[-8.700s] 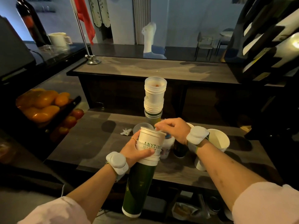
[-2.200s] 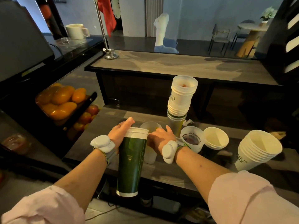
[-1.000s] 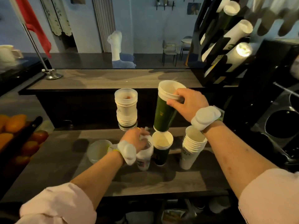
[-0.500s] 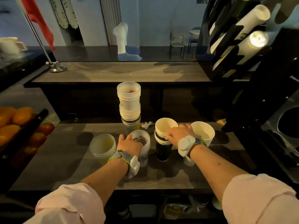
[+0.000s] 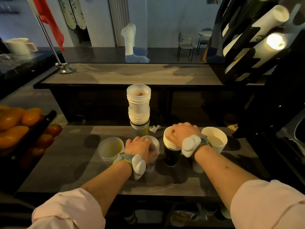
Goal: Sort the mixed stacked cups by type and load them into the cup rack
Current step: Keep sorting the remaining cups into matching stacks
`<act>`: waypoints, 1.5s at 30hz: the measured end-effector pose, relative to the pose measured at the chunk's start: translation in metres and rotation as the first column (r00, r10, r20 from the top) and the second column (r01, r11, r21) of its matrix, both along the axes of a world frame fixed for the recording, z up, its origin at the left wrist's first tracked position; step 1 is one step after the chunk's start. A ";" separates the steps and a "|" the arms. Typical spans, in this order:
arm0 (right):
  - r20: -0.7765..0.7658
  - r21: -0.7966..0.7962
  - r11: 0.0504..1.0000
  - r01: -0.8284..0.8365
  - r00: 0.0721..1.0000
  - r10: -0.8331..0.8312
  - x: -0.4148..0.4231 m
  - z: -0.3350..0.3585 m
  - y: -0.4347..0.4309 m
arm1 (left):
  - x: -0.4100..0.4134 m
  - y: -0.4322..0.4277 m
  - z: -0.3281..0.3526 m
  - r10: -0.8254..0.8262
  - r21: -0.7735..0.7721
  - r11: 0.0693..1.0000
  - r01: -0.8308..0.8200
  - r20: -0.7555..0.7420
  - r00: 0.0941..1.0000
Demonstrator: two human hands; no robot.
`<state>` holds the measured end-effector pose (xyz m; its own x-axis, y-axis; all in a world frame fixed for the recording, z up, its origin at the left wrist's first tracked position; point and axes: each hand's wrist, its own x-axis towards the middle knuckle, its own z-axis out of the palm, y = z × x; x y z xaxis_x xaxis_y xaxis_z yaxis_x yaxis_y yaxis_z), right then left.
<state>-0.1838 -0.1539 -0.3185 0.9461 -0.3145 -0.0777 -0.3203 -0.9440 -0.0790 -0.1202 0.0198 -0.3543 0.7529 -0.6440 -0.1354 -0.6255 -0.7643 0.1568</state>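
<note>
From the head view, your left hand (image 5: pixel 140 147) curls over the top of a clear cup (image 5: pixel 152 156) that stands on the counter (image 5: pixel 66 162); the fingers wrap its rim and side, closed on it, and a ring shows on one finger. Just left of it stands a frosted cup (image 5: pixel 109 148), apart from your hand.

Your right hand (image 5: pixel 182 132) lies palm down on the mouth of a dark stack (image 5: pixel 171 149), a dark-walled cup with several white rims nested at its top. The fingers are spread only a little and bend over the far rim; whether they grip the rim or merely rest on it, you cannot tell.

Just right of that wrist stands a white stack (image 5: pixel 214 139), open mouth up, partly hidden by your forearm. Behind the two hands a tall stack (image 5: pixel 139 109) of pale cups rises upright from the counter, with a crumpled scrap (image 5: pixel 155 128) beside its base.

The rack (image 5: pixel 247 47) stands at upper right, well apart from both hands, with rolls of cups lying slanted in its slots.
</note>
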 end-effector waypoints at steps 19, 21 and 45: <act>0.356 0.150 0.975 -0.165 0.929 0.103 0.131 0.054 0.041 | 0.121 -0.014 0.024 0.140 -0.655 0.574 -0.492 -0.514 0.847; 0.371 0.171 0.972 -0.161 0.924 0.087 0.129 0.058 0.039 | 0.123 -0.017 0.023 0.147 -0.641 0.592 -0.489 -0.511 0.847; 0.780 0.319 0.932 -0.171 0.607 -0.155 0.053 0.149 0.011 | 0.098 -0.004 0.094 0.101 -0.748 0.613 -0.257 -0.248 0.963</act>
<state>-0.1310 -0.1432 -0.1694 0.6880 -0.4148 0.5955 0.0284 -0.8045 -0.5932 -0.0223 0.0161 -0.2605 0.8803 -0.4249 0.2111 -0.3946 -0.4083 0.8231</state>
